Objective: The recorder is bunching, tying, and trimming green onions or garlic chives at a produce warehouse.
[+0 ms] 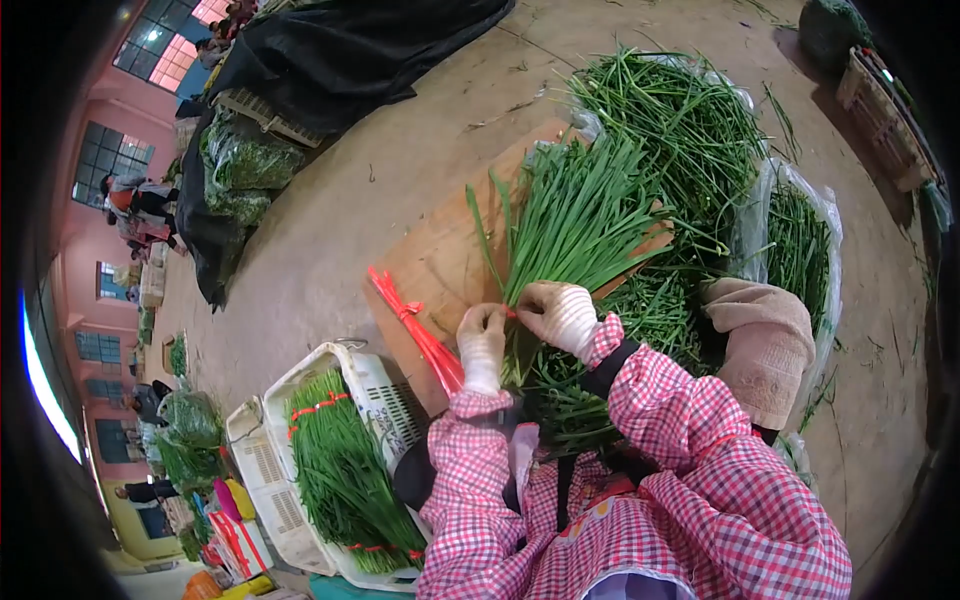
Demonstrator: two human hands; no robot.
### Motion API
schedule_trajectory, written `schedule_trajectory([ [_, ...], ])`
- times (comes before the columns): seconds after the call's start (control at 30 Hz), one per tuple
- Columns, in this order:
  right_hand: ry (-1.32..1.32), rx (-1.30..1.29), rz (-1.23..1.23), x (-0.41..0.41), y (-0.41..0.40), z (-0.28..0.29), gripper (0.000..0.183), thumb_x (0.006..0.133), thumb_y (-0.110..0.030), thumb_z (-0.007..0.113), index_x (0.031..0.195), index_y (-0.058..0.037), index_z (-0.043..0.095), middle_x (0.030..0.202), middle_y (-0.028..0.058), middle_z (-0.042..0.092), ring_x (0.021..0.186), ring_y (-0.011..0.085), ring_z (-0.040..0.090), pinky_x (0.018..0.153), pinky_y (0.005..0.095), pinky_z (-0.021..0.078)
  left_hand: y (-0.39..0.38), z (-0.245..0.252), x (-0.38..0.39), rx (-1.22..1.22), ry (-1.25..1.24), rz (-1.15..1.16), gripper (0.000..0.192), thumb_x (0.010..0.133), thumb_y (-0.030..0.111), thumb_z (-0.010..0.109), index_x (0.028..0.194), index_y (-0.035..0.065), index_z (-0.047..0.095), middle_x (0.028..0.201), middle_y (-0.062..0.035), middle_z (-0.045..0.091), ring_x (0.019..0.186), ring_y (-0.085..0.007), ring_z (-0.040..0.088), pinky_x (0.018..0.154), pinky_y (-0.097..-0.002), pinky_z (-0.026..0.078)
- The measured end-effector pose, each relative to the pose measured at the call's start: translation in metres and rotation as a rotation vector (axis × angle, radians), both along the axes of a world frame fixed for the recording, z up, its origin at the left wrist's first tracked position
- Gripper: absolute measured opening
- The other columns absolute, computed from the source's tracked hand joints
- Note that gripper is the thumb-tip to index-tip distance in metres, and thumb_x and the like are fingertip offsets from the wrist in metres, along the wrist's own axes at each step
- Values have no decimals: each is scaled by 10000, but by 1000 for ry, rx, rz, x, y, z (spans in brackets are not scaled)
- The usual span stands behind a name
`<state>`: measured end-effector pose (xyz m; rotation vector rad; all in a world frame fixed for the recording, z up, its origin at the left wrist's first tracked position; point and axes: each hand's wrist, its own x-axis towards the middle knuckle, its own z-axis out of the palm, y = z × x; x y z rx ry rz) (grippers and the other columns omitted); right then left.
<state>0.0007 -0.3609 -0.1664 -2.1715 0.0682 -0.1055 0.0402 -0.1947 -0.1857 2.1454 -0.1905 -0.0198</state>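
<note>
A bunch of green garlic chives [574,214] lies over a wooden board [435,247], its stems toward me. Both my hands are at a red tie [510,312] around the stems. My left hand [482,341], wrapped in whitish banding, pinches at the tie's left side with thumb and forefinger. My right hand [559,315], wrapped the same way, pinches at its right side. On the board, left of my left hand, rests a bundle of red plastic strips [427,337], knotted near its far end.
Left of me, a white plastic crate [375,367] holds chives tied with red strips. Loose greens [667,120] lie beyond and right of the board, beside a plastic bag of greens [799,232]. A towel-covered knee [765,345] is at right. People [139,202] are far left.
</note>
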Motion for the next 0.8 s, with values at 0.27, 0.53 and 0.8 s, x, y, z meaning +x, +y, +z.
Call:
schedule_trajectory([
  [0.27,-6,359,-218,-32,-3,3,250,875,-301,673,967,-69,684,853,169,690,781,334,680,710,409,538,14,21,12,267,-239,-216,287,844,211,724,1098,86,679,1030,-155,671,969,-358,628,875,-434,497],
  [0.53,458,1384,-443,-72,-15,-29,489,951,-393,651,1287,-54,546,878,26,667,651,108,587,511,243,437,-22,27,69,-130,888,-90,604,912,356,721,1391,39,534,1223,-98,652,1036,-202,628,865,-321,512],
  [0.8,584,1296,-380,-52,-34,-26,626,881,-434,725,1302,-30,496,1075,104,654,695,144,606,521,279,448,-35,4,39,-164,837,-347,448,961,193,673,1361,44,534,1208,-84,661,1082,-206,629,954,-351,504],
])
